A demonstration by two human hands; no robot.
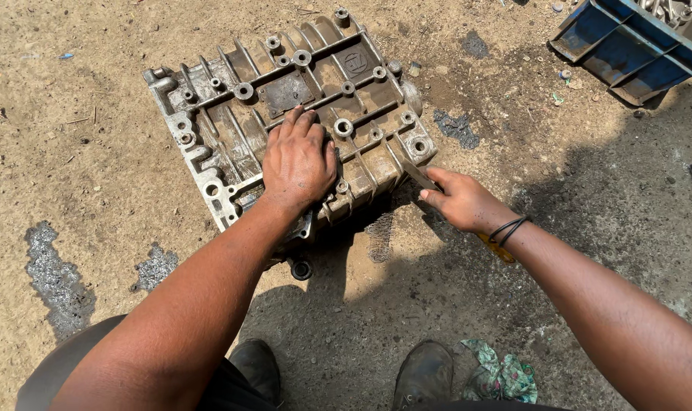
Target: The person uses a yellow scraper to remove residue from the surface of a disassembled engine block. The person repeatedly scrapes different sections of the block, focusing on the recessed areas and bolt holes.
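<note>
Outdoor job, straight on the ground. The surface is packed dirt (79,152), sandy tan on the left and far side, darker and oil-stained toward the right where the shadow falls. A few silvery-grey crusty patches (53,278) sit on the near left, and another dark stain (458,128) is just right of the casting.

The main thing is a big ribbed aluminium engine casing (285,99), lying flat in the far middle of the view, grimy, with round bolt bosses and a small square cover plate on its face. It's turned at an angle, 1 corner pointing near-left.

The left hand (299,161) lies palm down on the near part of the casing, fingers spread flat, pressing on it and not wrapped around anything. The right hand (461,202) is closed around a flat metal tool (420,176) with a yellow handle end (498,249) poking out behind the wrist; the tip sits at the casing's near right edge. 2 black bands circle that wrist.

Far right there's a blue plastic crate (627,46) tipped on the dirt. Near the bottom you can see 2 dark shoes (424,373) and a crumpled green patterned rag (502,374) just right of them.
</note>
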